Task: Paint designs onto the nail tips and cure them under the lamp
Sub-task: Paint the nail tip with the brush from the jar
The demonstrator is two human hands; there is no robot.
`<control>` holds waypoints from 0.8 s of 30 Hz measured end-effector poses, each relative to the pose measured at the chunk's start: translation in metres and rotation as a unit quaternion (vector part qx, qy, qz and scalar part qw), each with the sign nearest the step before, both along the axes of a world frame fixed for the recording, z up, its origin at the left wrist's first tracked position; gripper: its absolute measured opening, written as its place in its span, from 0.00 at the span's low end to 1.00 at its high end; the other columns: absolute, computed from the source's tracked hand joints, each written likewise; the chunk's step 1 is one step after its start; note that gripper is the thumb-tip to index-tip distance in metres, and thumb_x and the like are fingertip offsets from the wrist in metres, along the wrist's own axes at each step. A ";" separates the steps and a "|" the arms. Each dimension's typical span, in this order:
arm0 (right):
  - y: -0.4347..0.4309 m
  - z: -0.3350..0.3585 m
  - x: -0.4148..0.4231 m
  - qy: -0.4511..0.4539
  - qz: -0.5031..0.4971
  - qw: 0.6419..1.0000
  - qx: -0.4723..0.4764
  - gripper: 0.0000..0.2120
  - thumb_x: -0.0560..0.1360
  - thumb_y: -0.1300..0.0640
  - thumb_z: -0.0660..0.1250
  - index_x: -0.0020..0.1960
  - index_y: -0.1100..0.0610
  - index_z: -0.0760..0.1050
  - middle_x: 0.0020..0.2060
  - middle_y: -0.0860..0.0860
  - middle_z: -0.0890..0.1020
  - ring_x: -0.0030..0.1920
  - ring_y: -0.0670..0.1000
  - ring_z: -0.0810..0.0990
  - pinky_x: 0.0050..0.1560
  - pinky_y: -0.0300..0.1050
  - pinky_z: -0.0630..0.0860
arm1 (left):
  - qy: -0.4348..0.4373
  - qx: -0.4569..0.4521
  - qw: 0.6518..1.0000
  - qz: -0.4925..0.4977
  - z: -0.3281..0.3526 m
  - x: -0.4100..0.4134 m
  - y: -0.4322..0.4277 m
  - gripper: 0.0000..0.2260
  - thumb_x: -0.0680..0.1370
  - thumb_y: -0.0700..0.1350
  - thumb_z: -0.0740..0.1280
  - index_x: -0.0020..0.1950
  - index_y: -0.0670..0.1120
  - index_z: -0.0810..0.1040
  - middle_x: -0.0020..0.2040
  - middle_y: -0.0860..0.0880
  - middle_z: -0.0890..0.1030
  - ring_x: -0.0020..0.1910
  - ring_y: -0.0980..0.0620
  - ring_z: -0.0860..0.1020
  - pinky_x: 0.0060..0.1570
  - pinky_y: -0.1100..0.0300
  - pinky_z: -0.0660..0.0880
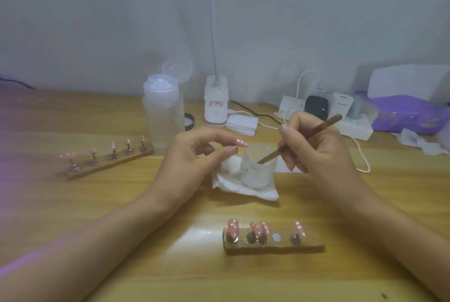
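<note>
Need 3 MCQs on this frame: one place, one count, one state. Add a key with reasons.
1. Where is the tip of the brush?
A. in the small cup
B. on bare wood
C. in the air

2. How many nail tips stand on the near holder?
A. three
B. four
C. five

3. The lid of the tall bottle is:
A. flipped open
B. shut
C. missing

Key:
1 A: the right hand holds the brush slanted down, and its tip goes in past the small cup's rim.
2 B: four pink dotted nail tips stand there, and one slot shows only a bare disc.
3 A: the lid stands tilted up behind the bottle's top.
</note>
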State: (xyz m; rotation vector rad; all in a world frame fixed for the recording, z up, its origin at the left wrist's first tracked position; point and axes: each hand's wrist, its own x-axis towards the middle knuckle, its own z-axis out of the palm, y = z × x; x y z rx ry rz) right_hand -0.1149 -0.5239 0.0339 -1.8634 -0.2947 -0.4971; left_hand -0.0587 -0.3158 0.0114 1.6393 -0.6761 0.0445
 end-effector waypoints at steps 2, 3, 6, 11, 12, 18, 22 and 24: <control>0.001 -0.002 -0.001 0.008 -0.004 1.000 0.003 0.15 0.81 0.54 0.64 0.36 0.53 0.70 0.23 0.51 0.73 0.26 0.44 0.68 0.30 0.31 0.65 | -0.002 0.008 1.000 0.003 0.000 0.001 -0.001 0.07 0.76 0.39 0.72 0.46 0.50 0.86 0.39 0.59 0.83 0.28 0.59 0.71 0.32 0.73 0.68; 0.001 -0.002 -0.001 0.012 -0.006 1.000 0.008 0.15 0.80 0.53 0.63 0.36 0.53 0.70 0.23 0.50 0.72 0.25 0.44 0.68 0.29 0.31 0.65 | 0.002 0.006 1.000 0.006 -0.001 0.002 -0.001 0.07 0.76 0.39 0.72 0.45 0.51 0.86 0.38 0.59 0.82 0.28 0.59 0.71 0.32 0.73 0.67; -0.003 -0.004 0.001 0.021 -0.014 0.998 0.051 0.15 0.81 0.54 0.63 0.35 0.53 0.71 0.23 0.51 0.72 0.24 0.46 0.66 0.26 0.33 0.63 | 0.012 0.002 1.000 0.008 -0.003 0.003 -0.001 0.03 0.76 0.43 0.73 0.46 0.51 0.85 0.28 0.60 0.77 0.24 0.61 0.70 0.28 0.73 0.65; -0.015 -0.011 0.004 0.038 -0.062 0.981 0.177 0.16 0.83 0.54 0.61 0.36 0.52 0.71 0.23 0.49 0.72 0.23 0.47 0.66 0.24 0.36 0.62 | -0.012 0.017 1.000 -0.001 0.000 0.000 -0.002 0.04 0.75 0.40 0.73 0.49 0.47 0.84 0.38 0.61 0.82 0.27 0.64 0.73 0.28 0.73 0.67; -0.017 -0.012 0.004 0.040 -0.065 0.976 0.204 0.16 0.82 0.54 0.61 0.36 0.53 0.71 0.23 0.50 0.72 0.23 0.46 0.66 0.24 0.36 0.62 | -0.013 0.017 1.000 0.003 0.000 0.001 -0.001 0.05 0.76 0.38 0.73 0.49 0.47 0.83 0.42 0.59 0.83 0.29 0.65 0.74 0.28 0.73 0.67; -0.023 -0.015 0.001 0.088 -0.080 0.945 0.306 0.15 0.82 0.54 0.61 0.38 0.55 0.71 0.23 0.50 0.73 0.23 0.45 0.68 0.24 0.34 0.64 | -0.007 0.036 0.999 0.020 0.001 0.000 -0.001 0.04 0.75 0.42 0.73 0.42 0.50 0.82 0.35 0.61 0.81 0.25 0.60 0.68 0.28 0.72 0.66; -0.024 -0.015 0.003 0.098 -0.071 0.932 0.341 0.16 0.82 0.54 0.61 0.35 0.54 0.73 0.23 0.52 0.73 0.23 0.45 0.69 0.25 0.35 0.63 | -0.011 0.059 0.998 0.023 0.001 -0.002 -0.001 0.03 0.76 0.42 0.73 0.43 0.48 0.81 0.28 0.64 0.76 0.22 0.61 0.68 0.27 0.72 0.66; -0.024 -0.016 0.004 0.097 -0.059 0.935 0.335 0.18 0.82 0.54 0.61 0.34 0.52 0.74 0.24 0.52 0.74 0.23 0.46 0.69 0.25 0.35 0.64 | -0.025 0.072 0.997 0.029 0.000 -0.003 -0.001 0.03 0.76 0.42 0.73 0.43 0.47 0.81 0.27 0.65 0.76 0.22 0.61 0.69 0.26 0.73 0.65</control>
